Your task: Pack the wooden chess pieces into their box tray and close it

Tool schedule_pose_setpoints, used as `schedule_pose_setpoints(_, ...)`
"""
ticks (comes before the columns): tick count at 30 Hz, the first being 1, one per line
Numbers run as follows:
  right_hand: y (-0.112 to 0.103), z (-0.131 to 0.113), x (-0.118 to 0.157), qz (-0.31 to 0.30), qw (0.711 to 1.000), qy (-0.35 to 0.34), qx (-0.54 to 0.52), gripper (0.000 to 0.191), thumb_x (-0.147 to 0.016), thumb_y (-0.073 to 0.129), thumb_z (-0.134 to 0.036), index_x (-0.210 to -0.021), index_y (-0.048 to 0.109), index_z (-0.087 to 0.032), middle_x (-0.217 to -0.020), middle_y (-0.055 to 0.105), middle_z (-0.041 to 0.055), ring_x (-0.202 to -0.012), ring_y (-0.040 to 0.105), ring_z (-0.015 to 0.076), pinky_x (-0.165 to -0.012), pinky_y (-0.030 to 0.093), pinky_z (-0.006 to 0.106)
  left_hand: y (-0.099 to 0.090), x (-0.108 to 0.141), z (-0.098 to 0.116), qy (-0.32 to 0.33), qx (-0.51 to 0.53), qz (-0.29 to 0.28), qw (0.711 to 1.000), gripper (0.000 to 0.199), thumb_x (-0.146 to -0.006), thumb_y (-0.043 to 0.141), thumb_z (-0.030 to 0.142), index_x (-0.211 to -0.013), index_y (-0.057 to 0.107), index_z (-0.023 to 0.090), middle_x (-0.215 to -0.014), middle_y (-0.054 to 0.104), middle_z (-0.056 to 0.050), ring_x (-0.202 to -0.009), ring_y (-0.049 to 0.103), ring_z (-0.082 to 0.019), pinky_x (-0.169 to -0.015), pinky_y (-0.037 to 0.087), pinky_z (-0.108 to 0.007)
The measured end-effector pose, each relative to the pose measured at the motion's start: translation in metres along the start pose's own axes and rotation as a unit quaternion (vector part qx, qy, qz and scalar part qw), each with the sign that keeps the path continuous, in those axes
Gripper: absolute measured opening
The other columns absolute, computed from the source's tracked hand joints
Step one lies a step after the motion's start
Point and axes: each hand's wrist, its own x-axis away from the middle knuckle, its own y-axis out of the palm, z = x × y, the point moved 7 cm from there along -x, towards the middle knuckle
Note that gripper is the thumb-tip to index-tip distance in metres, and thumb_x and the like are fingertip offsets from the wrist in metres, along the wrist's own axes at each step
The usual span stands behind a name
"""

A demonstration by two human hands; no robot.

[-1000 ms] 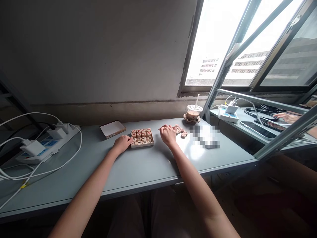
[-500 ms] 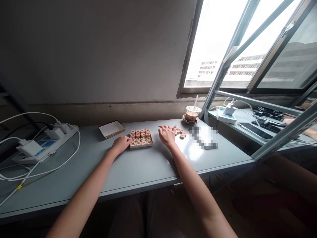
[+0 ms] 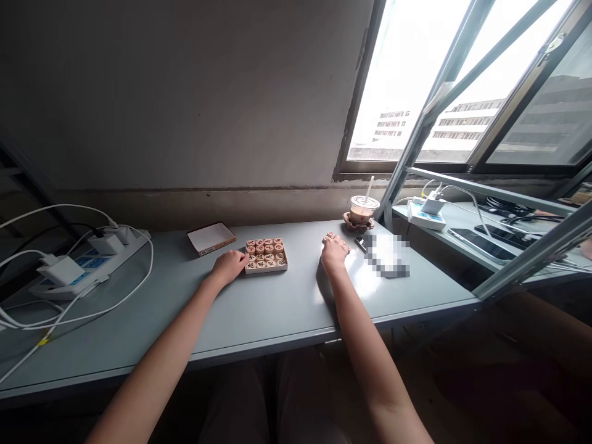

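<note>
An open cardboard box on the desk holds rows of round wooden Chinese chess pieces, with red and black characters. My left hand rests on the desk at the box's left side, its curled fingers gripping that edge. Farther right, my right hand is over a small cluster of loose Chinese chess pieces and covers most of them. Its fingers bend down among these pieces; their tips are hidden, so whether one is held does not show.
The box lid lies at the left rear. A drink cup in a cardboard holder stands behind my right hand, with a blurred-out object nearer. Power strips with white cables lie left. A metal post borders the desk's right end.
My right hand has moved right, from the bare desk beside the box onto the loose pieces, and its fingers have bent down. My left hand stays at the box's edge.
</note>
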Motion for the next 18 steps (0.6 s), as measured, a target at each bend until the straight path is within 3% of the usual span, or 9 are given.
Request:
schedule_pose_setpoints(3, -0.001, -0.001, 0.000, 0.000, 0.999, 0.014, -0.042, 0.031, -0.083, 0.038, -0.007, -0.096, 0.066, -0.012, -0.110, 0.051, 0.0181, -0.088, 0.053, 0.0222, -0.076, 0.038, 0.034, 0.000, 0.000, 0.001, -0.007, -0.013, 0.006, 1.000, 0.048, -0.089, 0.027, 0.043, -0.064, 0.060, 0.017, -0.074, 0.065, -0.010, -0.072, 0.059, -0.022, -0.055, 0.027, -0.026)
schedule_pose_setpoints(7, -0.006, -0.024, 0.004, -0.007, 0.987, -0.077, -0.143, 0.021, -0.085, 0.047, -0.017, -0.096, 0.065, -0.015, -0.105, 0.054, 0.0119, -0.082, 0.056, 0.0151, -0.076, 0.040, 0.025, -0.001, 0.001, 0.003, -0.005, -0.023, 0.022, 1.000, 0.048, -0.089, 0.026, 0.041, -0.070, 0.063, 0.017, -0.077, 0.066, -0.010, -0.074, 0.059, -0.022, -0.057, 0.030, -0.026)
schedule_pose_setpoints(10, -0.019, -0.067, 0.023, -0.011, 0.932, -0.241, -0.271, 0.020, -0.087, 0.049, -0.022, -0.100, 0.063, -0.017, -0.101, 0.057, 0.0071, -0.080, 0.057, 0.0121, -0.074, 0.042, 0.023, -0.002, 0.002, 0.006, -0.001, -0.027, 0.027, 0.999, 0.048, -0.090, 0.025, 0.040, -0.073, 0.064, 0.017, -0.080, 0.067, -0.011, -0.077, 0.060, -0.023, -0.059, 0.032, -0.026)
schedule_pose_setpoints(13, -0.027, -0.112, 0.053, -0.018, 0.874, -0.377, -0.306, 0.016, -0.087, 0.052, -0.025, -0.098, 0.063, -0.021, -0.101, 0.059, 0.0043, -0.083, 0.058, 0.0121, -0.077, 0.042, 0.023, -0.002, 0.001, 0.007, -0.006, -0.040, 0.027, 0.999, 0.047, -0.090, 0.026, 0.039, -0.075, 0.065, 0.017, -0.083, 0.068, -0.011, -0.079, 0.061, -0.023, -0.061, 0.034, -0.026)
schedule_pose_setpoints(18, -0.016, -0.143, 0.073, -0.010, 0.858, -0.411, -0.308, 0.027, -0.088, 0.047, -0.017, -0.114, 0.055, -0.022, -0.113, 0.054, 0.0069, -0.101, 0.053, 0.0156, -0.085, 0.041, 0.028, 0.002, -0.003, 0.005, -0.011, -0.056, 0.018, 0.998, 0.053, -0.091, 0.022, 0.041, -0.079, 0.066, 0.016, -0.088, 0.068, -0.012, -0.083, 0.061, -0.024, -0.065, 0.037, -0.027)
